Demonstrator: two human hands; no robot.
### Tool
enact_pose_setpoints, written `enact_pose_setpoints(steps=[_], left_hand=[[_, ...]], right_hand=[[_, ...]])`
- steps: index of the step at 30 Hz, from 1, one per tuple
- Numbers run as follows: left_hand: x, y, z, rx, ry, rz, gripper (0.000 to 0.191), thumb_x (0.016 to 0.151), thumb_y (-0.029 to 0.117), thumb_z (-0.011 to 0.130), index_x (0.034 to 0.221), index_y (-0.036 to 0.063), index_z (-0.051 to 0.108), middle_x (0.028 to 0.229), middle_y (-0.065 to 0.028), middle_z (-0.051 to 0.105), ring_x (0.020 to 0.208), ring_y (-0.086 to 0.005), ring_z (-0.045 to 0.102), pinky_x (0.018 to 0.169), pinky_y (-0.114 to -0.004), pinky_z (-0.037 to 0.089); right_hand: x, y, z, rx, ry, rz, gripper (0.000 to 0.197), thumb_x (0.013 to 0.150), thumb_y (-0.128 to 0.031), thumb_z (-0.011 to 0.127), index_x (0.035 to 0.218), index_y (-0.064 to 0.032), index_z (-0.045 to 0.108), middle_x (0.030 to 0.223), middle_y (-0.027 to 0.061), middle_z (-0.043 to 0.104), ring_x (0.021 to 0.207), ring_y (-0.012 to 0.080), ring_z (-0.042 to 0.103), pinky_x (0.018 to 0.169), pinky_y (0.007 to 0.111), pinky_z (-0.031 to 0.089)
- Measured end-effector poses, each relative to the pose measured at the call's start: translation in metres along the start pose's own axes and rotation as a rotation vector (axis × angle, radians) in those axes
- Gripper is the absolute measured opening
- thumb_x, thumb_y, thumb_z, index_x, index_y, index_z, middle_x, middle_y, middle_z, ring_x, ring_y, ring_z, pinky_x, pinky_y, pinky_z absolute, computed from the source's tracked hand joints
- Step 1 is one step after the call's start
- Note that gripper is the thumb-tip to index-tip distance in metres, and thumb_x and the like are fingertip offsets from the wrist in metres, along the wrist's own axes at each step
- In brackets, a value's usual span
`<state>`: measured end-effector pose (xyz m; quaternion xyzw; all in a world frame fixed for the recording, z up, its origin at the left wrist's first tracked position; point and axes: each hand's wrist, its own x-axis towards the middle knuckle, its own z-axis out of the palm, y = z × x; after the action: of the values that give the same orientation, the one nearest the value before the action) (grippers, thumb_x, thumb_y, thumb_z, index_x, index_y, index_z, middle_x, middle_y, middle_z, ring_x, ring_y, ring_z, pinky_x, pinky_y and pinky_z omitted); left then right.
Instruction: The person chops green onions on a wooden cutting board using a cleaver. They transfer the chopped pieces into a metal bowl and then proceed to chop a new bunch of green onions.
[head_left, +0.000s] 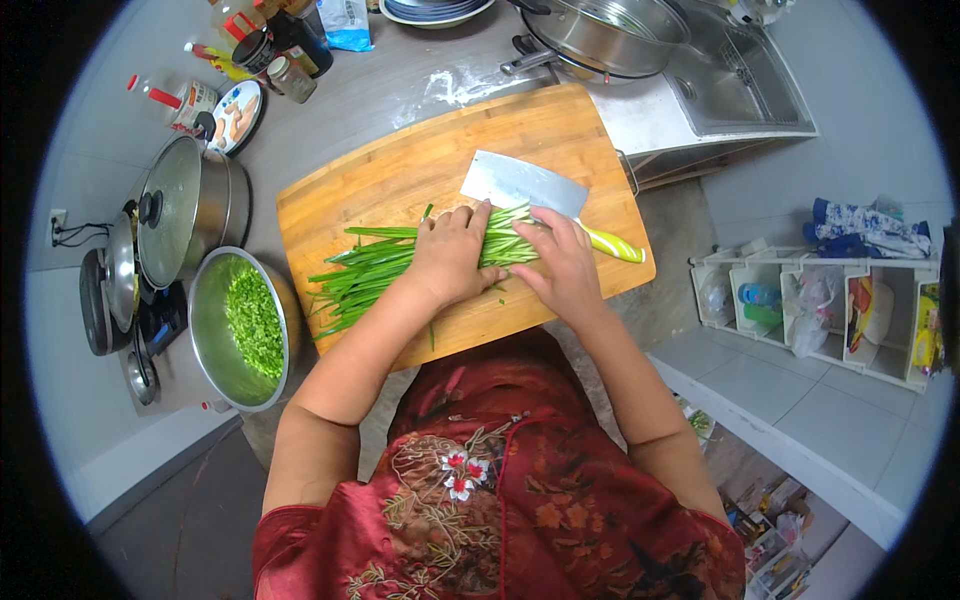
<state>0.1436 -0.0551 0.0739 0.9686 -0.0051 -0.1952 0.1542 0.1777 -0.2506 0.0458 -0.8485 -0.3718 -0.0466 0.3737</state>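
A bunch of green garlic chives (375, 259) lies across a wooden cutting board (375, 180), pale stem ends to the right. My left hand (450, 247) presses on the bunch from above, fingers over the stems. At the pale ends, my right hand (559, 259) touches the stems with its fingers apart. Just beyond them a cleaver (525, 182) rests flat on the board, its green and white handle passing to the right of my right hand. Left of the board, a steel bowl (206, 322) holds chopped greens (255, 322).
A lidded steel pot (176, 214) stands behind the bowl. Bottles, a jar (291, 79) and a small plate (251, 97) are at the back left. A steel pan (607, 37) and the sink (739, 75) are at the back right. A white rack (814, 262) stands at the right.
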Motion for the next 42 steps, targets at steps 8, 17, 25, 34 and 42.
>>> enact_pose_setpoints(steps=[8, 17, 25, 34, 42], left_hand=[[-0.004, 0.003, 0.001, 0.036, -0.044, -0.014, 0.092, 0.08, 0.034, 0.073, 0.154, 0.0083, 0.025, 0.143, -0.0203, 0.045, 0.134, -0.0348, 0.043, 0.115, -0.053, 0.028], [-0.007, -0.015, -0.022, -0.064, -0.223, 0.153, 0.093, 0.077, 0.012, 0.068, 0.156, 0.0095, 0.019, 0.142, -0.0244, 0.045, 0.134, -0.04, 0.042, 0.117, -0.048, 0.028], [0.0, -0.046, -0.029, -0.101, -0.283, 0.267, 0.09, 0.075, 0.004, 0.065, 0.155, 0.0105, 0.025, 0.136, -0.0231, 0.051, 0.122, -0.0398, 0.052, 0.105, -0.042, 0.042], [-0.014, -0.028, -0.039, -0.085, -0.168, 0.186, 0.088, 0.079, 0.023, 0.071, 0.154, 0.0102, 0.027, 0.144, -0.0231, 0.045, 0.132, -0.0393, 0.044, 0.114, -0.049, 0.032], [0.01, 0.002, 0.002, 0.096, 0.038, 0.236, 0.096, 0.078, 0.046, 0.076, 0.149, 0.0001, 0.032, 0.142, -0.0219, 0.045, 0.131, -0.0379, 0.045, 0.111, -0.052, 0.032]], right_hand=[[0.0, 0.013, 0.006, -0.058, -0.087, -0.169, 0.02, 0.076, -0.009, 0.074, 0.094, -0.0066, 0.065, 0.115, 0.0084, 0.061, 0.112, 0.0301, 0.056, 0.095, 0.045, 0.043], [0.003, 0.023, 0.009, 0.132, -0.043, -0.044, 0.013, 0.08, -0.007, 0.072, 0.092, -0.0051, 0.067, 0.104, 0.0108, 0.069, 0.098, 0.0308, 0.064, 0.087, 0.041, 0.05], [0.005, 0.029, 0.009, 0.236, 0.043, 0.111, 0.011, 0.081, -0.006, 0.071, 0.092, -0.0043, 0.067, 0.106, 0.0113, 0.069, 0.096, 0.0321, 0.066, 0.083, 0.041, 0.053], [0.005, 0.029, 0.009, -0.039, -0.053, -0.068, 0.011, 0.083, -0.009, 0.068, 0.094, -0.0052, 0.067, 0.109, 0.0089, 0.066, 0.097, 0.0298, 0.064, 0.083, 0.041, 0.051], [0.006, 0.03, 0.006, -0.052, -0.098, -0.067, 0.017, 0.085, -0.007, 0.065, 0.102, -0.0058, 0.066, 0.113, 0.013, 0.064, 0.097, 0.03, 0.064, 0.083, 0.041, 0.051]])
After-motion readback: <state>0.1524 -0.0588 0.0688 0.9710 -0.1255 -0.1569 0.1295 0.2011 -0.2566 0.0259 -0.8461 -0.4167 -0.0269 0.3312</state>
